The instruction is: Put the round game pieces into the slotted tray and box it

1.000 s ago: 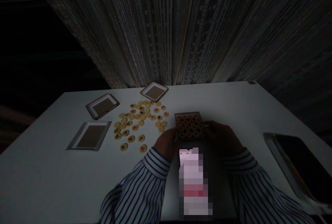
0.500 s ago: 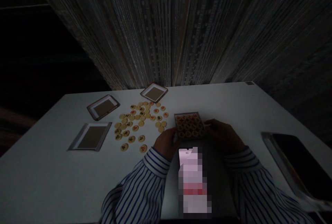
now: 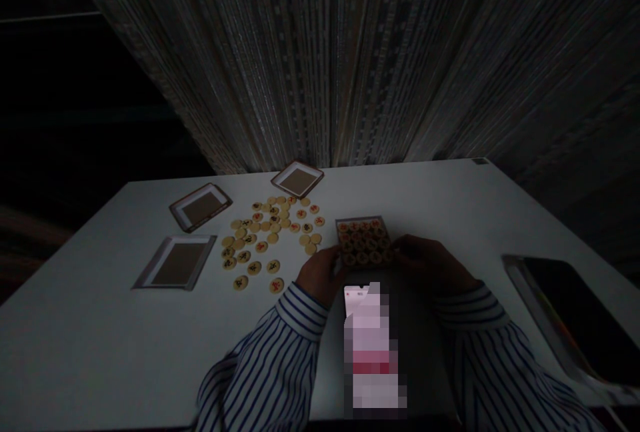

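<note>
Rows of xiangqi pieces (image 3: 365, 243), the back row with red characters, fill a small square box (image 3: 359, 219) at the middle of the table. My left hand (image 3: 320, 275) is closed on the box's left side near its front corner. On the opposite side, the fingers of my right hand (image 3: 434, 263) are bent against the right edge; their tips are dark and partly hidden. Left of the box lie several loose xiangqi pieces (image 3: 261, 246), some with black or red characters up, others blank side up.
Three shallow trays or lids stand on the white table (image 3: 90, 325): one at the left (image 3: 209, 252), one behind it (image 3: 173, 211), one at the back (image 3: 279, 190). A lit phone (image 3: 373, 325) lies between my forearms. A dark flat device (image 3: 575, 312) lies at the right.
My right hand has shifted slightly, its fingers now closer in against the box's right edge. The left hand, box and loose pieces look the same.
</note>
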A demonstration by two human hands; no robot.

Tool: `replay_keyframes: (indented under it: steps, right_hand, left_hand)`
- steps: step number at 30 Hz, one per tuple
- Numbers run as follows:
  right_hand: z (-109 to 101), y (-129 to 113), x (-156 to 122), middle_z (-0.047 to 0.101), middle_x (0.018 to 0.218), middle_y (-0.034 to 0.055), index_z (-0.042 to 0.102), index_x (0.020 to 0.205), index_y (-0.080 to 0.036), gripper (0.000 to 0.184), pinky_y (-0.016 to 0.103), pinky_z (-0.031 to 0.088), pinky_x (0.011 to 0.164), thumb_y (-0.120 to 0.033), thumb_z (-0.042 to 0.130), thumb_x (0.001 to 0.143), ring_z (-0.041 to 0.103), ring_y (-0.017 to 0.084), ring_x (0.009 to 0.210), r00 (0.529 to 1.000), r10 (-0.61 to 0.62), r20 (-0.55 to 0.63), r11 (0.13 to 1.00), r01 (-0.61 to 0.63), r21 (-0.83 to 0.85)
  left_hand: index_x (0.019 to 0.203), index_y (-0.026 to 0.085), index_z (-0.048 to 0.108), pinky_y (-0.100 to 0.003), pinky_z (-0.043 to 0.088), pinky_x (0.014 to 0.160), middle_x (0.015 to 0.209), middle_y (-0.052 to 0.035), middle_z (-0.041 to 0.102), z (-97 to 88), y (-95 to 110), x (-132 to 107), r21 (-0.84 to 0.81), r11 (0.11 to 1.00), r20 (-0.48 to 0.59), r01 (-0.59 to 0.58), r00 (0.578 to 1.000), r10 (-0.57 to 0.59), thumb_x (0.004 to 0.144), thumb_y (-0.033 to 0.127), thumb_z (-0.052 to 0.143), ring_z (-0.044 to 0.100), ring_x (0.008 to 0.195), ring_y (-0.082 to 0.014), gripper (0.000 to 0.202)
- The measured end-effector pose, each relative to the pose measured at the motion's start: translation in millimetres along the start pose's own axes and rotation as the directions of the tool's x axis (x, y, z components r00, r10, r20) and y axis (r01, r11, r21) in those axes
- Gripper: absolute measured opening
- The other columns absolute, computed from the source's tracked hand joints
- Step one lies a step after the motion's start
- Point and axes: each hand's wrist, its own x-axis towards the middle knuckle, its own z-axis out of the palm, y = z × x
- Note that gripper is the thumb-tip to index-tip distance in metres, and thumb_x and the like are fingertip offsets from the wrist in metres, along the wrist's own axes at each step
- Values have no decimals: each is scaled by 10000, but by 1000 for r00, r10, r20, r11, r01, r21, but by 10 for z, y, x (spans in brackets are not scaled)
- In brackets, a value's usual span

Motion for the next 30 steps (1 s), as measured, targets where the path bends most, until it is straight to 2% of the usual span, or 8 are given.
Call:
replay_keyframes:
  steps: [8, 13, 16, 19, 24, 30]
  right_hand:
    - [-5, -16, -9, 686, 836, 58, 631, 877, -186, 196, 306, 493, 668, -245, 487, 759, 628, 176, 751, 1000, -8, -1, 1000, 8, 22]
    - [4, 10, -6, 684, 848, 61, 639, 886, -175, 218, 301, 491, 674, -243, 477, 757, 627, 176, 758, 1000, -29, 6, 999, 29, 16]
    - [8, 11, -8, 682, 844, 64, 642, 884, -172, 222, 305, 486, 681, -250, 476, 760, 623, 177, 759, 999, -33, 3, 999, 33, 8]
    - [-5, -15, -12, 683, 835, 60, 640, 881, -176, 219, 299, 483, 672, -263, 479, 763, 623, 173, 752, 1000, -8, -9, 1000, 8, 0]
    - [-27, -9, 0, 692, 781, 63, 618, 941, -170, 251, 282, 472, 584, -252, 451, 772, 629, 170, 672, 992, 79, -103, 996, -83, -36]
    - [-9, 26, 24, 702, 850, 92, 594, 1046, -156, 316, 308, 487, 653, -302, 463, 798, 649, 198, 766, 993, 114, -11, 992, -114, -46]
  left_hand:
    - [1137, 158, 531, -318, 525, 757, 935, -73, 666, -4, -2, -3, -5, 1000, 0, 7, 1000, -7, 723, 196, 584, 629, 845, -186, 419]
    - [1130, 118, 539, -319, 526, 747, 911, -93, 666, -38, 34, 7, 5, 1000, 21, 20, 1000, -20, 722, 192, 583, 630, 831, -194, 417]
    - [1149, 141, 529, -322, 526, 753, 924, -83, 665, -30, 15, -5, -6, 1000, 9, 4, 1000, -4, 717, 182, 585, 629, 836, -189, 437]
    - [1146, 158, 529, -322, 527, 755, 928, -73, 666, -13, -12, -18, -12, 1000, -13, 4, 1000, -4, 715, 188, 590, 630, 836, -184, 437]
    - [1123, 157, 539, -327, 527, 770, 947, -78, 671, -28, 11, -3, 2, 1000, -11, 7, 1000, -7, 710, 184, 593, 632, 861, -189, 417]
    - [1122, 134, 543, -327, 528, 776, 958, -87, 672, -36, 42, 7, 16, 1000, 17, 15, 1000, -15, 699, 146, 589, 632, 879, -199, 426]
